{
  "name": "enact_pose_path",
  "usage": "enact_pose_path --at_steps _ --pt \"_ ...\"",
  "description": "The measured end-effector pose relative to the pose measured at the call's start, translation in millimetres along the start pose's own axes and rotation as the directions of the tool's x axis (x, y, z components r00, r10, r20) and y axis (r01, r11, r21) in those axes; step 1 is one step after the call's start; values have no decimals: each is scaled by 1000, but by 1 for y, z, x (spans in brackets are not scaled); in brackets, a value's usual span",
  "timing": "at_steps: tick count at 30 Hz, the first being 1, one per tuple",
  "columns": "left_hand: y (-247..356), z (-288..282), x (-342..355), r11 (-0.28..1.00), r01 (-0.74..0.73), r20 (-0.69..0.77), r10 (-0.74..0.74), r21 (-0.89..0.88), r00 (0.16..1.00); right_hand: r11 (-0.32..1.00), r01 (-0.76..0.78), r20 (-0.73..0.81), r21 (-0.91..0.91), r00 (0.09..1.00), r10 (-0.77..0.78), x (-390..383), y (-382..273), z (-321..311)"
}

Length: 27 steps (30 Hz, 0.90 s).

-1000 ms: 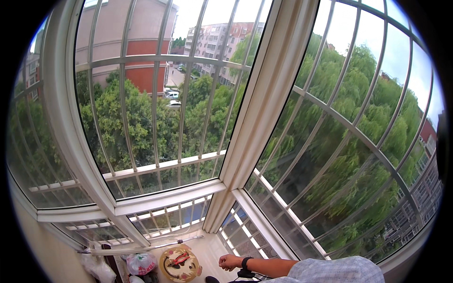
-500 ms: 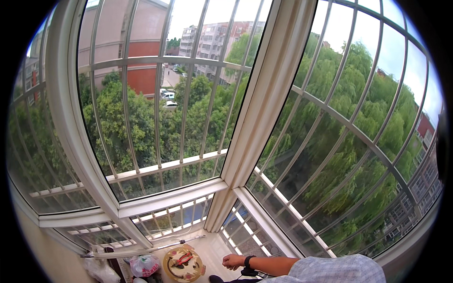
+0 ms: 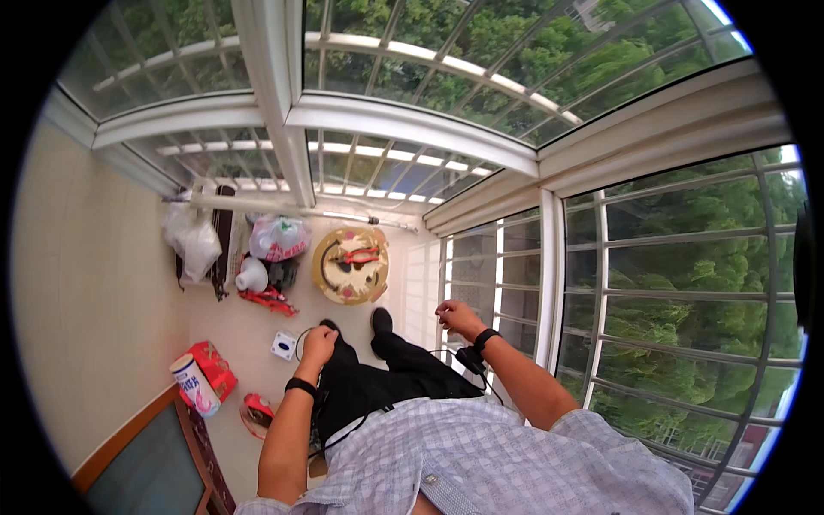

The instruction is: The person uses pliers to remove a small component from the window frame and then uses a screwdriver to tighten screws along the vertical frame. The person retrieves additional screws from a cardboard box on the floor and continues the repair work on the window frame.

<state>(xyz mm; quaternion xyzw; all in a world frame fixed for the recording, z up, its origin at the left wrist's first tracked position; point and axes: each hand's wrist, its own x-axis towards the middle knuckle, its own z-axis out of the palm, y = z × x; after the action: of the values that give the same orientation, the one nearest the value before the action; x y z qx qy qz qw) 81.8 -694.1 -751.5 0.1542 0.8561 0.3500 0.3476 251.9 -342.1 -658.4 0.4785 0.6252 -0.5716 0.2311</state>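
My left hand (image 3: 319,345) hangs low over the floor, fingers curled in; whatever they hold, if anything, is hidden. A thin dark cable loops beside it, next to a small white box (image 3: 284,345) with a blue oval mark. My right hand (image 3: 461,318) is held out before the right-hand window, fingers loosely bent and apart, nothing visible in them. Ahead of my feet stands a round tan stool (image 3: 342,293). On it lie a red-handled tool (image 3: 361,256), seemingly pliers, and a dark curved piece (image 3: 323,260).
Barred windows enclose the far and right sides. A metal pole (image 3: 343,217) runs along the far sill. Plastic bags (image 3: 280,238), a white rounded object (image 3: 251,275) and a red bag (image 3: 215,371) with a white canister (image 3: 184,374) are on the left. A wood-framed panel (image 3: 142,455) stands near left.
My view has tipped down from the windows to the floor. My left arm and legs have come into the picture. The right hand, loosely closed before, now has its fingers more apart.
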Motion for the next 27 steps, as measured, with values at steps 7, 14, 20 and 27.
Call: enact_pose_path --at_steps 7,14,20,27 --pt "-29 15 -40 966 238 30 -236 -101 971 988 77 46 -136 996 -72 60 15 20" --pt "-92 65 -56 901 398 63 -393 -170 917 854 172 -108 -491 961 -256 176 22 77" --pt "-135 112 -22 847 482 111 -469 -225 876 818 303 -103 -489 911 -398 291 23 144" --pt "-149 167 16 820 463 106 -456 -336 884 888 193 -236 -417 921 -310 354 66 194"
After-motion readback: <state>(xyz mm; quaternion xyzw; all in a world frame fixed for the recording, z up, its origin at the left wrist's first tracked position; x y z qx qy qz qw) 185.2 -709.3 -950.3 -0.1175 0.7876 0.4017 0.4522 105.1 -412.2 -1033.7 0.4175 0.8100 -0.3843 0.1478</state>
